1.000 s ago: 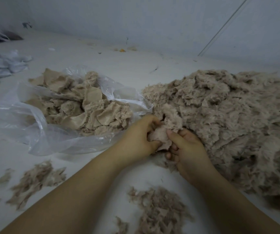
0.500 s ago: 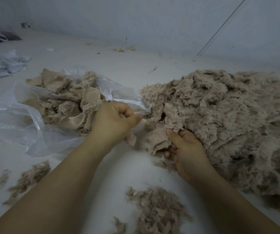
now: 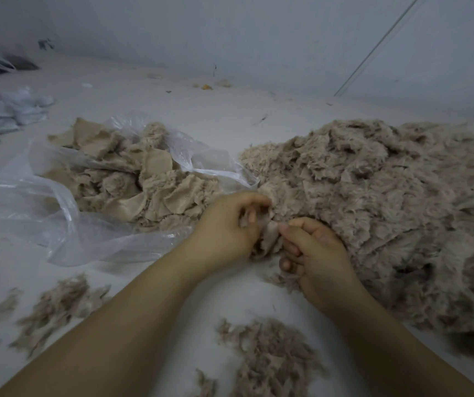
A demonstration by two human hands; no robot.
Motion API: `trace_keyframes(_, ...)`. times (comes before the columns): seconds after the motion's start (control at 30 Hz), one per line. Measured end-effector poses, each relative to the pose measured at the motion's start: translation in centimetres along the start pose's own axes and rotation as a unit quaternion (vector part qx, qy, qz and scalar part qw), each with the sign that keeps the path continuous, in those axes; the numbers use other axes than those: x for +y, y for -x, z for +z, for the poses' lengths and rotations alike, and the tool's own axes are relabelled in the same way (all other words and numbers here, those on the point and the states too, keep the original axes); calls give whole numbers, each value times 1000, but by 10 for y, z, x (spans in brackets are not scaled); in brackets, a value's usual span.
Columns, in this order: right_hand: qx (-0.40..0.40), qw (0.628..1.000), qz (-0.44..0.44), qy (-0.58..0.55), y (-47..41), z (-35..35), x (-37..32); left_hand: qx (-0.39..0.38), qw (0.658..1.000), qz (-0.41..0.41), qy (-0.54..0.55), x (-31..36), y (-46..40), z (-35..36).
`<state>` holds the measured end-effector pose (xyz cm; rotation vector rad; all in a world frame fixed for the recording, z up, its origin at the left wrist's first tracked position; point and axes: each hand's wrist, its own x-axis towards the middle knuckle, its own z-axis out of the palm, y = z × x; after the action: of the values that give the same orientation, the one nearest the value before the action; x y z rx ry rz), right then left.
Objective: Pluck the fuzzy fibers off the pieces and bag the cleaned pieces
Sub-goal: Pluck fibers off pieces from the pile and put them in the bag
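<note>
The big heap of fuzzy pieces [image 3: 387,213] sprawls against the open plastic bag [image 3: 67,230] of cleaned pieces [image 3: 132,184], so uncleaned scraps could slide in unnoticed. Between them, at the heap's near edge, both hands pinch one small piece [image 3: 268,234]: left hand [image 3: 227,227] and right hand [image 3: 316,253] curled round it, touching.

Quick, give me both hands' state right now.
Left hand: fingers curled, pinching the fuzzy piece.
Right hand: fingers curled, gripping the same piece.
</note>
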<state>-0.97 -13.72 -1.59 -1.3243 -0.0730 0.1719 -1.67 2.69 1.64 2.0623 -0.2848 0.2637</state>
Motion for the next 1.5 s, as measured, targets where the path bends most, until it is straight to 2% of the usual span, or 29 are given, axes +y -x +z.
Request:
trace_keyframes(0.07,-8,1000,2,-2,1,1,-1,9,983,-38,177,4,1,-5)
trace_keyframes(0.17,-32,999,-4,-11,2,1,-2,-19,958,-59,282,9,4,-5)
trace_keyframes(0.27,-64,998,-11,5,4,1,-5,-31,965,-51,256,12,6,-1)
trace_keyframes(0.33,-58,998,-4,16,4,1,-5,-22,973,-55,224,13,6,1)
trace_keyframes(0.47,-28,999,-2,23,3,-1,-3,-10,963,-103,249,10,4,1)
trace_keyframes(0.6,-35,999,-5,42,5,-1,-4,8,954,-146,262,6,3,3)
trace_keyframes(0.77,-36,999,9,35,4,-1,-2,113,960,-121,227,1,1,7)
trace_keyframes(0.87,-28,999,11,37,3,-1,-1,186,929,-131,292,-2,-3,4)
trace_keyframes(0.93,-24,999,10,42,2,0,-1,203,911,-133,334,-3,-5,-1)
trace_keyframes(1.0,-21,999,9,46,2,-1,-1,196,922,-124,309,-4,-5,-4)
trace_keyframes(1.03,-22,999,9,47,2,-2,-1,180,941,-121,261,-4,-5,-5)
trace_keyframes(1.1,-27,999,9,43,2,-3,0,131,982,-102,90,-6,-4,-4)
trace_keyframes(1.17,-29,999,8,35,3,-3,1,135,989,-60,-25,-4,-3,-4)
trace_keyframes(1.23,-38,999,6,29,3,-3,0,156,987,-18,-13,0,-2,-6)
trace_keyframes(1.3,-48,999,4,25,3,-4,-1,79,996,-11,36,4,0,-5)
trace_keyframes(1.37,-51,998,5,22,3,-4,-1,5,999,-24,27,7,3,-1)
trace_keyframes(1.5,-40,999,12,13,3,-1,-2,29,993,-73,89,6,1,1)
